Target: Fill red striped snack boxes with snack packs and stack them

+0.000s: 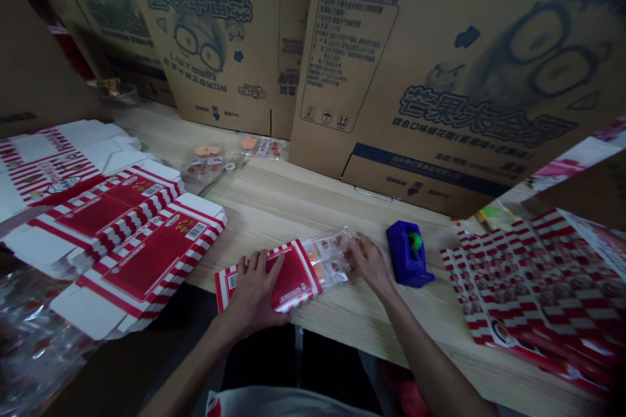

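Note:
A red-and-white striped carton (293,277) lies flat near the front edge of the wooden table (274,202). My left hand (254,290) rests flat on top of it, fingers spread. A clear plastic tray of small sweets (327,260) sticks out of the carton's right end. My right hand (369,262) grips the tray's far end with curled fingers.
A blue tape dispenser (407,254) stands just right of my right hand. Flattened striped cartons are stacked at the left (141,241) and at the right (533,280). Loose clear trays (210,163) lie further back. Big printed cardboard boxes (440,65) wall the back.

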Demonstrator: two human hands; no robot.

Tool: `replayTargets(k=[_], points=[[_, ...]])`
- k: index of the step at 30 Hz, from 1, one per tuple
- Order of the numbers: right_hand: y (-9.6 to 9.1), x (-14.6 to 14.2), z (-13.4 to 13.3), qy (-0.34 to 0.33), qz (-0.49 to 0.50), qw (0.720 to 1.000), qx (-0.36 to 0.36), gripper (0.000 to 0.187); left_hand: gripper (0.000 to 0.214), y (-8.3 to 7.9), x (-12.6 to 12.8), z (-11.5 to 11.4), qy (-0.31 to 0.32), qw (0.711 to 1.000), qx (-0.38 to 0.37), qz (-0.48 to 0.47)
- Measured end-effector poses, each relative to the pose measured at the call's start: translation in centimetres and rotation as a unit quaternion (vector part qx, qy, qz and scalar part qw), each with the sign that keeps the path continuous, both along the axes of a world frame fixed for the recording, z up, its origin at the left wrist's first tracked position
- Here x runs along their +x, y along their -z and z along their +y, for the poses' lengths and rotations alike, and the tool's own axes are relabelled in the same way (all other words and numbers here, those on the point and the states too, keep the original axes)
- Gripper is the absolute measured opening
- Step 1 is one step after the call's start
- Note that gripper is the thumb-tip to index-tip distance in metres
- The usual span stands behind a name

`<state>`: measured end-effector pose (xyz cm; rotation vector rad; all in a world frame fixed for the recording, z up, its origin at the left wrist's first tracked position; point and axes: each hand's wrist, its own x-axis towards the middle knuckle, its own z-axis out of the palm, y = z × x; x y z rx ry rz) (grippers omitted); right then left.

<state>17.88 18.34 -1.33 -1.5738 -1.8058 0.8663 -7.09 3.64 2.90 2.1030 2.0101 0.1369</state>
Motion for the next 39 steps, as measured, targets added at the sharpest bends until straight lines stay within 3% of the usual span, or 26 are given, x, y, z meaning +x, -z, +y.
replayTargets(k=[2,4,5,6,8,10,13,15,17,20,23,26,28,29,31,34,36,39], points=[[-0.2,-1.8,-2.3,-0.081,0.081,0.992,-0.047,0.051,0.102,0.2,0.8,0.1,0.012,1.0,0.011,-0.005],[-0.7,-3.5,-4.4,-0.163,0.173,0.966,-0.106,0.05,0.102,0.3,1.4,0.2,0.011,0.999,0.032,-0.01],[-1.0,-4.1,-5.3,-0.171,0.212,0.956,-0.111,0.05,0.101,0.3,1.7,0.2,-0.002,0.999,0.046,-0.011],[-1.3,-4.5,-6.1,-0.148,0.239,0.955,-0.09,0.049,0.101,0.3,1.9,0.1,-0.023,0.998,0.062,-0.012],[-1.9,-4.5,-7.5,-0.035,0.261,0.965,-0.003,0.047,0.102,-0.1,2.3,-0.2,-0.081,0.991,0.101,-0.016],[-2.1,-4.3,-8.6,0.052,0.282,0.957,0.054,0.046,0.106,-0.6,2.9,-0.7,-0.138,0.981,0.136,-0.024],[-2.1,-4.2,-10.2,0.039,0.375,0.926,-0.009,0.046,0.109,-0.9,3.8,-1.6,-0.166,0.971,0.157,-0.075],[-2.0,-4.1,-10.8,0.02,0.427,0.902,-0.06,0.041,0.095,-0.5,4.0,-2.1,-0.148,0.961,0.159,-0.17],[-1.9,-3.4,-11.1,0.01,0.452,0.888,-0.089,0.039,0.075,0.2,3.7,-2.5,-0.13,0.932,0.141,-0.307],[-1.4,-1.7,-11.4,-0.002,0.455,0.882,-0.119,0.045,0.063,1.2,3.1,-2.9,-0.108,0.863,0.078,-0.488],[-0.6,0.0,-12.1,-0.002,0.429,0.894,-0.132,0.048,0.061,1.9,3.2,-3.5,-0.077,0.808,0.033,-0.583],[0.1,1.0,-13.1,-0.02,0.376,0.917,-0.133,0.043,0.062,2.3,3.7,-4.2,-0.07,0.772,-0.004,-0.632],[0.2,1.3,-13.6,-0.03,0.321,0.941,-0.105,0.036,0.06,2.3,3.9,-4.6,-0.064,0.773,-0.041,-0.63],[0.1,1.4,-13.7,-0.039,0.293,0.952,-0.083,0.03,0.056,2.2,4.0,-4.7,-0.06,0.787,-0.054,-0.612],[0.0,1.5,-13.7,-0.069,0.249,0.965,-0.043,0.016,0.04,1.9,4.1,-4.6,-0.05,0.837,-0.046,-0.543],[-0.3,1.4,-13.5,-0.11,0.229,0.967,-0.004,0.018,0.019,1.2,4.2,-4.1,-0.041,0.892,0.032,-0.449],[-0.5,1.1,-13.3,-0.101,0.242,0.965,-0.001,0.021,0.02,1.0,4.4,-3.7,-0.042,0.889,0.064,-0.452],[-1.1,0.6,-13.1,-0.052,0.323,0.944,-0.053,0.018,0.018,1.4,4.6,-3.4,-0.083,0.835,0.068,-0.539]])
